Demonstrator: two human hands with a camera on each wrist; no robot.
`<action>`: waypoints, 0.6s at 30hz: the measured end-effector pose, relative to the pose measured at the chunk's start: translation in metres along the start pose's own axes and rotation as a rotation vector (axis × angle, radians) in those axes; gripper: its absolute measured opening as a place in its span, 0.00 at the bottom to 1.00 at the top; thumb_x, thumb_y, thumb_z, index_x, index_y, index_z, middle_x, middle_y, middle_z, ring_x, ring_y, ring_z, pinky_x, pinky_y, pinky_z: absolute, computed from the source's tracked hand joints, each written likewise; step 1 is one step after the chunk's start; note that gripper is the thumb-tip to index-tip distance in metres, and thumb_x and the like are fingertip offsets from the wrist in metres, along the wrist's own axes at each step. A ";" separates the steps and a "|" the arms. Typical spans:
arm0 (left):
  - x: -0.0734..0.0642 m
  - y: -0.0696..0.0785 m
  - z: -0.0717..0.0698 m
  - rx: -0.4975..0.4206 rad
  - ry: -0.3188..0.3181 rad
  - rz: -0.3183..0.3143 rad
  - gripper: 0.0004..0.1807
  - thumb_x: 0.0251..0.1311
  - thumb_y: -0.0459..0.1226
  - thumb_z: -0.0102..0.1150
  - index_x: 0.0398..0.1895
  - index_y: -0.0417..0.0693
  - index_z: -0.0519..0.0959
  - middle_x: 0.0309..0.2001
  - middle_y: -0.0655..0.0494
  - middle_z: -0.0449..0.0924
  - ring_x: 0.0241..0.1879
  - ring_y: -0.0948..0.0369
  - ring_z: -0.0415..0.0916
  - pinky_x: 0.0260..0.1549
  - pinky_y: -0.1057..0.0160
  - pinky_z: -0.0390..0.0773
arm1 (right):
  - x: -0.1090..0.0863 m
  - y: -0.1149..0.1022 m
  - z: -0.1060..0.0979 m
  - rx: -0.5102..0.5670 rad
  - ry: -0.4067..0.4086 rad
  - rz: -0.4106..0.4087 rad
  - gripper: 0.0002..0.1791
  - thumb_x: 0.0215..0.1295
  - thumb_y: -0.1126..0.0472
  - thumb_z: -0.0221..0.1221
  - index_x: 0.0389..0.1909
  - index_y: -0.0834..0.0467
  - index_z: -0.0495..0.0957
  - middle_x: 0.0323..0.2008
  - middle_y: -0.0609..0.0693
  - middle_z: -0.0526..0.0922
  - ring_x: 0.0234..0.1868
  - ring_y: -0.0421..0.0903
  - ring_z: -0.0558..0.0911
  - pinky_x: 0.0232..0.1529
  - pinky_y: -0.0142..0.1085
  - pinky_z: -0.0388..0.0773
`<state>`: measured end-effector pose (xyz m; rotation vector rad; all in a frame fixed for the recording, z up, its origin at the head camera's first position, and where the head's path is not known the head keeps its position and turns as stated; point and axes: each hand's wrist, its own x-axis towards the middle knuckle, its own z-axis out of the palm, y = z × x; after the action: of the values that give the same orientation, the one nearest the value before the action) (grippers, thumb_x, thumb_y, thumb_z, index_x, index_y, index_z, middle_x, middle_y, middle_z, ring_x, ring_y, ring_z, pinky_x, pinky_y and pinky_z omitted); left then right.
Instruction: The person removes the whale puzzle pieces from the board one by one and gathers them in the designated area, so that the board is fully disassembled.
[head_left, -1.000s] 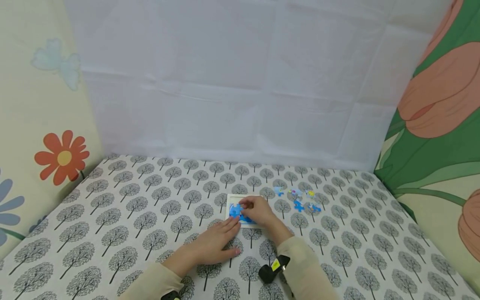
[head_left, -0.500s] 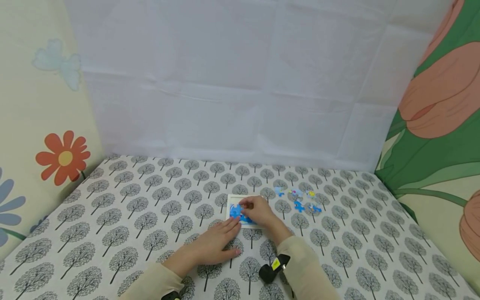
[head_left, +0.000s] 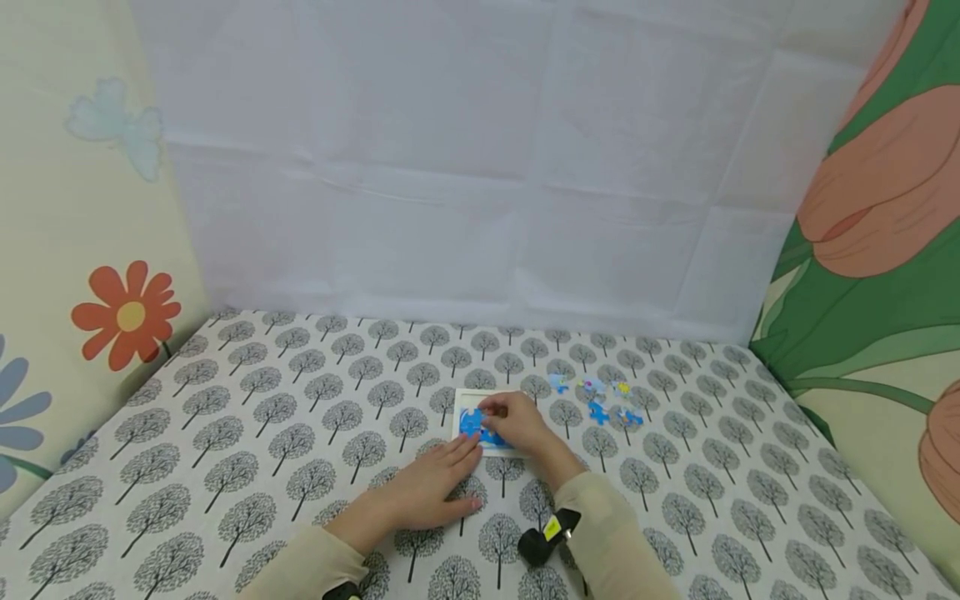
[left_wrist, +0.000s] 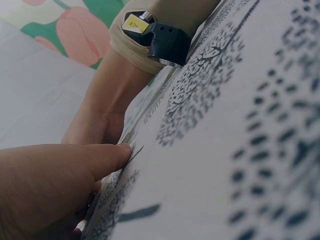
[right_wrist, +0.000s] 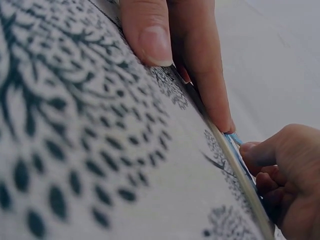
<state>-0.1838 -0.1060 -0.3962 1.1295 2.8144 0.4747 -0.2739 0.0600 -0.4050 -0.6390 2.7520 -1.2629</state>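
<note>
Right fingers [head_left: 498, 400] pinching blue puzzle piece [right_wrist: 235, 137], left fingers [head_left: 457, 451] extended, touching white tray [head_left: 476, 392]

- Tablecloth [head_left: 247, 467]: white, printed with rows of round-crowned trees in black and grey.
- Puzzle frame [head_left: 476, 391]: off-white border.
- Fitted puzzle pieces [head_left: 470, 422]: bright blue with white markings.
- Loose puzzle pieces: one plain blue [head_left: 597, 412], one blue and white [head_left: 629, 416], one pale blue with yellow [head_left: 622, 387], one pale with a pinkish spot [head_left: 590, 384], one pale and deeper blue [head_left: 558, 382].
- Sleeves [head_left: 611, 525]: plain beige.
- Wrist camera [head_left: 536, 547]: black, yellow label [head_left: 552, 528].
- Backdrop [head_left: 450, 167]: plain white.
- Left wall hanging [head_left: 45, 208]: cream, with a red-orange yellow-centred flower, a grey-blue flower and a pale blue butterfly.
- Right wall hanging [head_left: 885, 333]: salmon tulips, green leaves.
</note>
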 end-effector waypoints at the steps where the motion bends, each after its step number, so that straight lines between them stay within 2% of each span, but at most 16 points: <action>1: 0.000 0.000 0.000 0.001 -0.001 0.001 0.36 0.58 0.51 0.44 0.62 0.34 0.54 0.64 0.44 0.46 0.62 0.50 0.42 0.57 0.51 0.49 | 0.000 0.000 0.000 0.002 0.000 0.004 0.09 0.52 0.68 0.58 0.36 0.62 0.78 0.25 0.45 0.75 0.25 0.39 0.71 0.27 0.29 0.70; 11: 0.000 0.001 0.000 0.004 -0.005 0.003 0.36 0.58 0.51 0.44 0.62 0.35 0.54 0.64 0.43 0.46 0.62 0.50 0.42 0.57 0.52 0.49 | 0.000 -0.002 -0.003 0.059 0.017 0.041 0.10 0.52 0.68 0.56 0.38 0.61 0.78 0.25 0.45 0.75 0.24 0.41 0.71 0.26 0.31 0.70; 18: -0.001 0.001 0.000 0.008 -0.008 -0.006 0.36 0.59 0.51 0.43 0.62 0.35 0.54 0.64 0.43 0.46 0.62 0.50 0.42 0.57 0.51 0.49 | -0.002 -0.003 -0.009 0.093 0.017 -0.022 0.10 0.55 0.68 0.55 0.39 0.63 0.78 0.26 0.47 0.75 0.24 0.41 0.70 0.22 0.31 0.69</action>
<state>-0.1827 -0.1063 -0.3955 1.1221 2.8146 0.4574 -0.2728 0.0659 -0.3973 -0.6560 2.6877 -1.3981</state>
